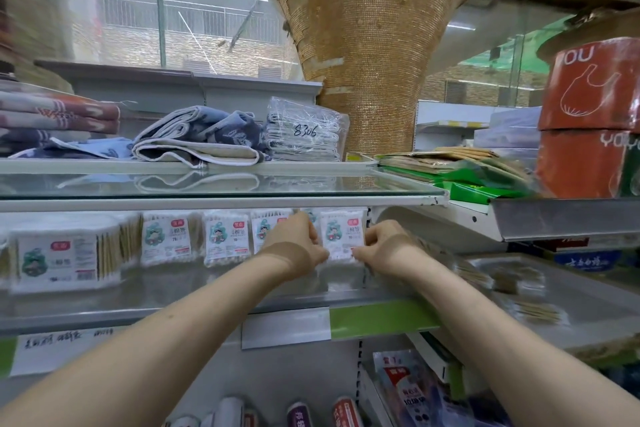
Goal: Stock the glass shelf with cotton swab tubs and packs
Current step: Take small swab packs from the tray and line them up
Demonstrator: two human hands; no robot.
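Several flat packs of cotton swabs stand in a row at the back of the glass shelf (214, 305). The rightmost pack (341, 234) stands upright by the shelf's right upright post. My left hand (298, 243) grips its left edge and my right hand (384, 243) grips its right edge, both with curled fingers. Further left stand a second pack (227, 241) and a third pack (166, 239). A larger stack of swab packs (65, 258) stands nearer the front at the far left. One pack is partly hidden behind my left hand.
The upper glass shelf (221, 187) carries folded towels (194, 139) and a bagged stack marked 8306 (304, 130). Red wrapped rolls (592, 114) stand at the right. Toothpick packs (519, 284) lie on the right-hand shelf. Bottles and bag packs (412, 392) sit below.
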